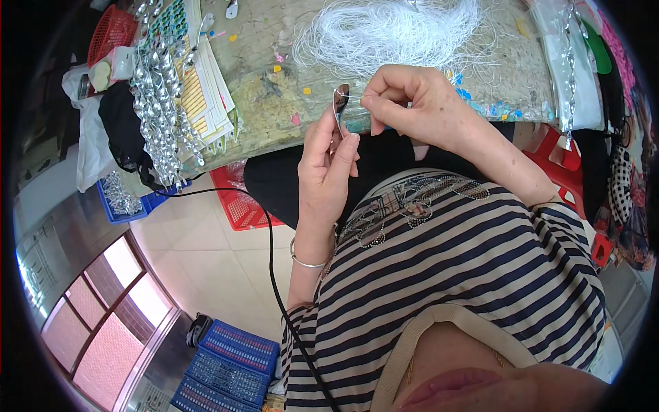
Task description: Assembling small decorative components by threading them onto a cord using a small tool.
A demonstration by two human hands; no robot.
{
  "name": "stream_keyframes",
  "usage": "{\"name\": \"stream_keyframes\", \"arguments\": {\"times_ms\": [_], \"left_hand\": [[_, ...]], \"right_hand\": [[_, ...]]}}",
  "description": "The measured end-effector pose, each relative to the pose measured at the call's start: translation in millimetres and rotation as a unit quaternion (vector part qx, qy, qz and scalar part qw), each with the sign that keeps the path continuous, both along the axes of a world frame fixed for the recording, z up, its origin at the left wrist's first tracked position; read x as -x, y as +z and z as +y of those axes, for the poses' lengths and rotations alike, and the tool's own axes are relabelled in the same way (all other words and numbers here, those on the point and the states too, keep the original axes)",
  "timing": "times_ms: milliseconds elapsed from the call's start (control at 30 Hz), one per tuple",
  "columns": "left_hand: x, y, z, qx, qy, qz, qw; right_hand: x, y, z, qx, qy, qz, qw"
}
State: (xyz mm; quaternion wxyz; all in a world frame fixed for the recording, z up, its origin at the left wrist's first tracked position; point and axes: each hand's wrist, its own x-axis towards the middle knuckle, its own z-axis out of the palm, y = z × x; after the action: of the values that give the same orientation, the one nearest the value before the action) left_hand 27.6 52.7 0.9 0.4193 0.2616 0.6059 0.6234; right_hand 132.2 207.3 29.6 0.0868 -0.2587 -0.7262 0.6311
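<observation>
Over the front edge of the worktable (264, 113), my left hand (322, 175) pinches a small, shiny, curved silver metal piece (341, 99) between thumb and fingers, its upper end standing clear of the fingertips. My right hand (429, 106) is just to the right of it, thumb and forefinger pressed together. A fine pale thread (354, 97) seems to run from the top of the metal piece to these fingertips. Beyond my right hand lies a loose, tangled bundle of white thread (391, 34).
Strands of twisted silver ornaments (161, 117) hang over the table's left side, beside stacked cards (213, 103). Plastic bags (573, 75) lie at the right edge. A red basket (240, 206) and blue crate (123, 199) stand below. A black cable (272, 254) crosses my left side.
</observation>
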Motion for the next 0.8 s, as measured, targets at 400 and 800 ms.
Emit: {"name": "stream_keyframes", "arguments": {"times_ms": [400,800], "left_hand": [[0.1,5.3,-3.2,0.034,-0.061,0.054,0.996],[6.3,3.3,-6.2,0.005,-0.084,0.289,0.954]], "right_hand": [[1.6,1.8,-2.8,0.005,0.009,-0.014,1.0],[-3.4,-0.3,-9.3,-0.075,0.021,0.023,0.997]]}}
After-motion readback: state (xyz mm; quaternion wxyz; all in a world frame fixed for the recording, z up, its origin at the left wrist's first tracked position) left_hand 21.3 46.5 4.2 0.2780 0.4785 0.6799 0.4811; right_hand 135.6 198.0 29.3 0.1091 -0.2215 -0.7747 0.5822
